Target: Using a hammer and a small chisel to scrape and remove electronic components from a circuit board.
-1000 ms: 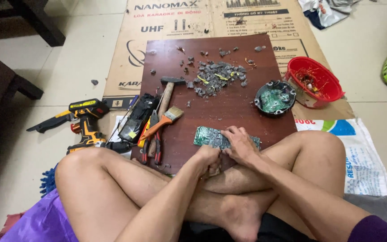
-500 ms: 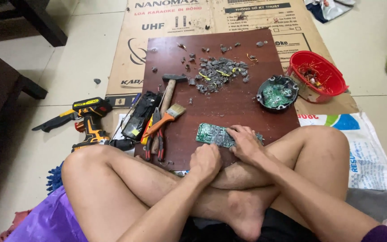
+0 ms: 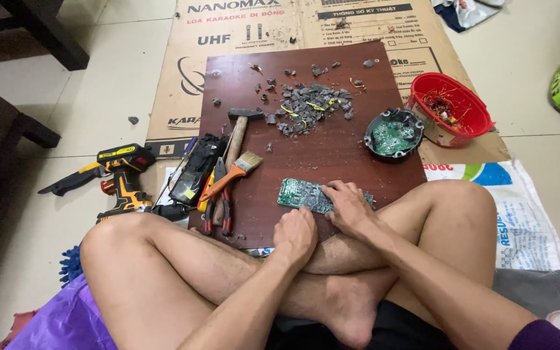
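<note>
A person sits cross-legged on the floor with a dark brown wooden board [image 3: 332,149] in front of the knees; the board lies on flattened cardboard [image 3: 241,32]. A green circuit board [image 3: 303,193] lies flat at the near edge of the wooden board, just past the crossed shins. The right hand [image 3: 348,207] rests on the right part of the circuit board, fingers spread and pressing down on it, palm down, not curled round anything. The left hand [image 3: 295,236] sits just beside it, nearer the body, curled loosely into a fist at the wooden board's near edge; whether it holds something inside cannot be told.

To the left of the circuit board lie a paintbrush [image 3: 233,174] with an orange handle and pliers [image 3: 218,204] with red grips; a hammer [image 3: 234,133] with a wooden handle lies beyond them, its head pointing away. A heap of grey broken bits [image 3: 309,107] sits in the middle of the wooden board, well apart from the hands; a round black casing [image 3: 393,135] with a green board inside it lies at the right edge; a red basket [image 3: 452,110] stands just beyond on the cardboard. A yellow and black drill [image 3: 121,175] lies on the tiles to the left.
</note>
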